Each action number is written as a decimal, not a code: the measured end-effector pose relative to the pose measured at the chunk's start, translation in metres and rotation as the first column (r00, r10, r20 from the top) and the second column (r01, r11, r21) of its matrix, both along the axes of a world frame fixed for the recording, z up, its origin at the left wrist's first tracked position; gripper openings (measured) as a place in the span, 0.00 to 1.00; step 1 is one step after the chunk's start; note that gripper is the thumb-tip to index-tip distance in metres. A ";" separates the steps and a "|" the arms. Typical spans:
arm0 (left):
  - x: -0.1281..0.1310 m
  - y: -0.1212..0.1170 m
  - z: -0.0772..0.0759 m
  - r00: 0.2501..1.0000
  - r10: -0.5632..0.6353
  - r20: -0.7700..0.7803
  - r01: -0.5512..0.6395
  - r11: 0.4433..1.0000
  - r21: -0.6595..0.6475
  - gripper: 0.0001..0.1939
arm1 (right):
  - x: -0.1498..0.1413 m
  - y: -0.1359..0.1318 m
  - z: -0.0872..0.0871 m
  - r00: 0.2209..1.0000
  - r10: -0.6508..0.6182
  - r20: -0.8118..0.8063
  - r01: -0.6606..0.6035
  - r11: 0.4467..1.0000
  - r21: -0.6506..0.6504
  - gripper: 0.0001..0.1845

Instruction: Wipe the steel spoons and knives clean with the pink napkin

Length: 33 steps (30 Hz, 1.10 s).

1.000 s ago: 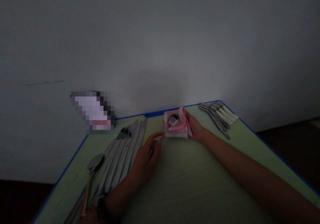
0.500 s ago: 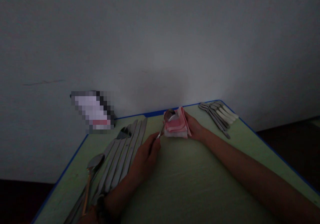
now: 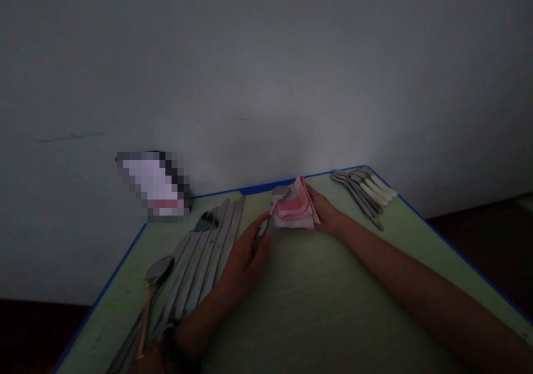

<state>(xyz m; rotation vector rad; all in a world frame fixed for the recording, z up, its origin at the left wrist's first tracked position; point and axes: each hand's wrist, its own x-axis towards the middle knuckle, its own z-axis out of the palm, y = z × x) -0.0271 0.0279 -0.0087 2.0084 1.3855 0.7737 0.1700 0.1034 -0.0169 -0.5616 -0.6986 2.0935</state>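
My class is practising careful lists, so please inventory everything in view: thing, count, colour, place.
wall: 1, grey, behind the table
table: 1, green with blue edge, below the hands
dark area: 2, blackish, beyond the table's left and right edges
blurred item: 1, whitish, black and red, far left
cutlery row: several, exact count unclear, silver, table's left side
near spoon: 1, silver with tan-looking handle, left side
dark cutlery: several, grey, far right corner
white handles: several, white, beside them
cloth: 1, pink and white, right hand
held spoon: 1, silver, left hand
wristband: 1, dark, left wrist
left hand: 1, centre
right hand: 1, right of centre
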 end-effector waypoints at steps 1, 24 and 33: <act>0.000 0.000 0.000 1.000 -0.016 0.001 0.016 1.000 0.000 0.25 | 0.000 0.000 0.000 1.000 0.012 -0.005 -0.012 1.000 -0.001 0.31; 0.002 -0.002 0.003 0.999 -0.036 0.008 0.036 0.993 -0.115 0.20 | 0.002 -0.004 -0.001 0.999 0.002 0.032 -0.001 1.000 -0.006 0.23; 0.002 -0.003 0.006 0.972 -0.150 -0.183 0.131 0.985 -0.110 0.21 | 0.005 -0.006 -0.006 0.934 -0.127 0.333 0.061 0.977 0.202 0.17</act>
